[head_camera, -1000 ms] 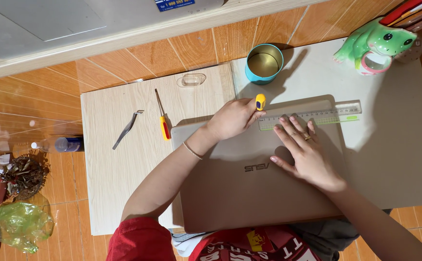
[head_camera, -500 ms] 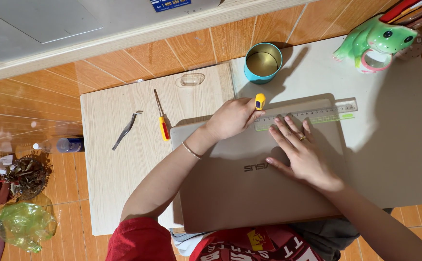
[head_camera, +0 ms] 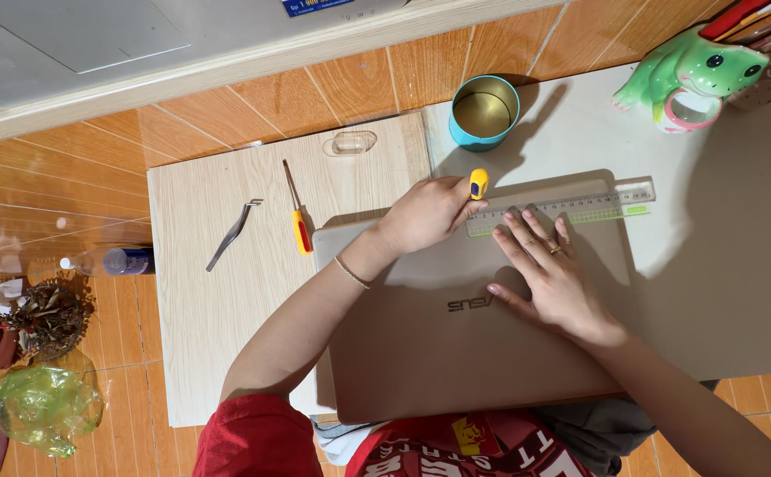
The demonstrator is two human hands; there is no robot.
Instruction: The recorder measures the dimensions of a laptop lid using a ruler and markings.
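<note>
Head view: left grip (head_camera: 427, 212) clasps yellow-capped cutter (head_camera: 478, 184); right grip (head_camera: 551, 276) flat on clear ruler (head_camera: 562, 209).

We see a closed gold laptop (head_camera: 456, 344) lying flat, lid up, across the seam between the pale wooden board (head_camera: 218, 300) and the grey surface. A clear ruler (head_camera: 580, 208) with a green edge lies flat along the laptop's far edge. A small yellow-capped tool (head_camera: 478, 183) stands at the ruler's left end.
</note>
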